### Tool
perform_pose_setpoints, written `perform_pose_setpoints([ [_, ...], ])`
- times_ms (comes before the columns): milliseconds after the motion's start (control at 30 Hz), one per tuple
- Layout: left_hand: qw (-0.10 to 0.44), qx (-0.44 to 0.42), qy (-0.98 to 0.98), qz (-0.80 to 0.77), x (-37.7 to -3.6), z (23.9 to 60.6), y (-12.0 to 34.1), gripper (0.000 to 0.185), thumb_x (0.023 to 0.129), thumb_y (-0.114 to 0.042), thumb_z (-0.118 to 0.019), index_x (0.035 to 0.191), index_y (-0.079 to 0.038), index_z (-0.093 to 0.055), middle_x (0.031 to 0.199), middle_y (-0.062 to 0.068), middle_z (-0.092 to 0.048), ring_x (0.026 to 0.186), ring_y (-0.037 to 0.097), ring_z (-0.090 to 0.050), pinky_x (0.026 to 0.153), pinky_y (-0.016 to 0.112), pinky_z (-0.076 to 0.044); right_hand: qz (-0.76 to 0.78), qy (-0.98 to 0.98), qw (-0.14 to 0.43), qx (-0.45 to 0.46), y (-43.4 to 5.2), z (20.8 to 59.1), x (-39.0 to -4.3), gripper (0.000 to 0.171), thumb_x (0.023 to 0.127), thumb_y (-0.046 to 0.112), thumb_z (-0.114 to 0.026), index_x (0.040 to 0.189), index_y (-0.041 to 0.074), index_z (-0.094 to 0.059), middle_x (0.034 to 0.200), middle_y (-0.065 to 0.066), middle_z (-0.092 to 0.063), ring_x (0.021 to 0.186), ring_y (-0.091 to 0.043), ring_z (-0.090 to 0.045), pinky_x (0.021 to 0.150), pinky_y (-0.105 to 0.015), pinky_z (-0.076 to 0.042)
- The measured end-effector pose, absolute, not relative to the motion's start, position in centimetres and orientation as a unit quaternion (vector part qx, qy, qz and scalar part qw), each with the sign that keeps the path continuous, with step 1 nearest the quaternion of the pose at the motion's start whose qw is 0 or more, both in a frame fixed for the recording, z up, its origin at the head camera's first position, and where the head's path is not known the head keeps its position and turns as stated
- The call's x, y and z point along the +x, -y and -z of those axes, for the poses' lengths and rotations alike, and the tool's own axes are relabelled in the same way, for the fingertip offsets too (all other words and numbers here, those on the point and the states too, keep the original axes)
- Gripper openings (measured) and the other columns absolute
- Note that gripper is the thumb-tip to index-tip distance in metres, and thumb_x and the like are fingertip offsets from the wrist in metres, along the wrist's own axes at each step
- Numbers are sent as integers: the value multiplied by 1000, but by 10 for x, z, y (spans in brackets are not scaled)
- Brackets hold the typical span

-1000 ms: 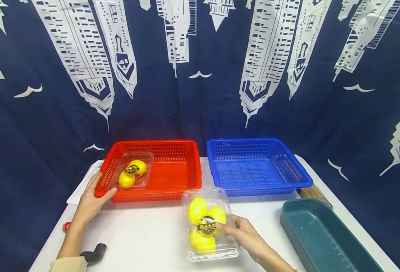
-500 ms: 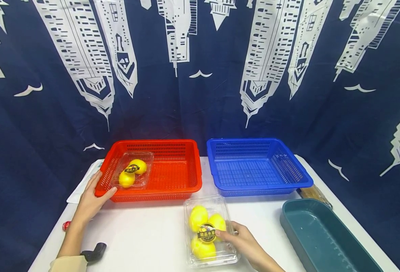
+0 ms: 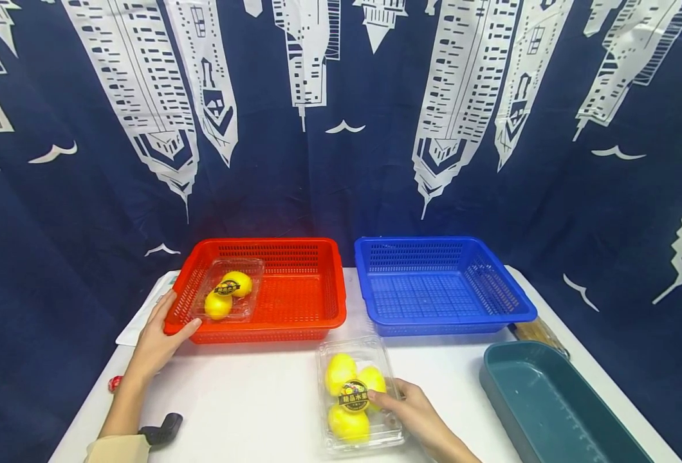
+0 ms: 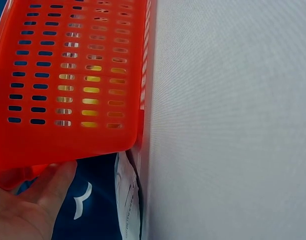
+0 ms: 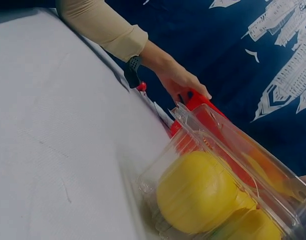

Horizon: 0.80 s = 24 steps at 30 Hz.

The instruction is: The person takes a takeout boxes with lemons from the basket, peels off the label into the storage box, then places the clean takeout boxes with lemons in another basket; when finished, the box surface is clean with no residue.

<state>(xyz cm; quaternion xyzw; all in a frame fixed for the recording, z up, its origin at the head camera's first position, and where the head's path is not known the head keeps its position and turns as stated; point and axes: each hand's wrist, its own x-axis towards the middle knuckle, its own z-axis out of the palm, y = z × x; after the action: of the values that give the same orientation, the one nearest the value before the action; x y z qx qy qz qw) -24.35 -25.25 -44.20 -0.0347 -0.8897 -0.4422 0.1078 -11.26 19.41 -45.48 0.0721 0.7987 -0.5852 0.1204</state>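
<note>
My right hand [image 3: 396, 404] grips the right side of a clear plastic box of lemons [image 3: 352, 392], thumb on its black label; the box sits on the white table [image 3: 248, 399] near the front edge. The right wrist view shows the box [image 5: 212, 195] close up with yellow lemons inside. My left hand [image 3: 161, 334] holds the front left corner of the red basket [image 3: 312, 302], thumb on the front wall. A second clear box with two lemons [image 3: 228, 294] lies in that basket's left part. From the left wrist, the red basket [image 4: 68, 75] and my left hand [image 4: 28, 210] below it are visible.
An empty blue basket [image 3: 442, 283] stands right of the red one. A dark teal tray [image 3: 543, 405] lies at the front right. A black object [image 3: 164, 427] and a small red thing [image 3: 114, 384] lie by my left forearm. A paper sheet [image 3: 135, 325] pokes out under the red basket.
The box of lemons in my right hand has come down and nearer to me, settling on the table. My left hand has stayed on the red basket's corner.
</note>
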Motion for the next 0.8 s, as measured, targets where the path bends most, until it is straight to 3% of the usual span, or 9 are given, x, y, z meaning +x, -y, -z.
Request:
perform_pose_setpoints([
  [167, 105, -33, 890, 443, -243, 442, 252, 92, 89, -41, -65, 155, -2, -15, 162, 22, -14, 145, 50, -18, 109, 73, -22, 560, -816, 111, 86, -195, 456, -114, 71, 88, 40, -66, 131, -14, -50, 120, -20, -65, 95, -19, -62, 80, -36, -55],
  [367, 108, -34, 890, 441, -243, 442, 252, 91, 89, -40, -66, 155, -1, -16, 162, 22, -15, 144, 50, -20, 109, 73, -23, 541, -828, 102, 103, -196, 458, -112, 72, 88, 44, -66, 129, -13, -53, 127, -28, -60, 111, -35, -62, 92, -54, -53],
  [567, 107, -34, 890, 442, -243, 442, 251, 92, 89, -41, -66, 155, -1, -16, 162, 22, -15, 144, 50, -19, 109, 73, -22, 540, -831, 91, 96, -197, 460, -110, 72, 87, 45, -66, 129, -12, -53, 128, -28, -60, 111, -33, -61, 92, -52, -54],
  [800, 109, -30, 892, 438, -242, 442, 251, 91, 89, -41, -66, 155, -2, -16, 162, 22, -16, 144, 50, -19, 109, 73, -22, 532, -835, 83, 110, -195, 460, -109, 76, 86, 48, -66, 130, -13, -52, 132, -32, -55, 118, -42, -57, 95, -58, -50],
])
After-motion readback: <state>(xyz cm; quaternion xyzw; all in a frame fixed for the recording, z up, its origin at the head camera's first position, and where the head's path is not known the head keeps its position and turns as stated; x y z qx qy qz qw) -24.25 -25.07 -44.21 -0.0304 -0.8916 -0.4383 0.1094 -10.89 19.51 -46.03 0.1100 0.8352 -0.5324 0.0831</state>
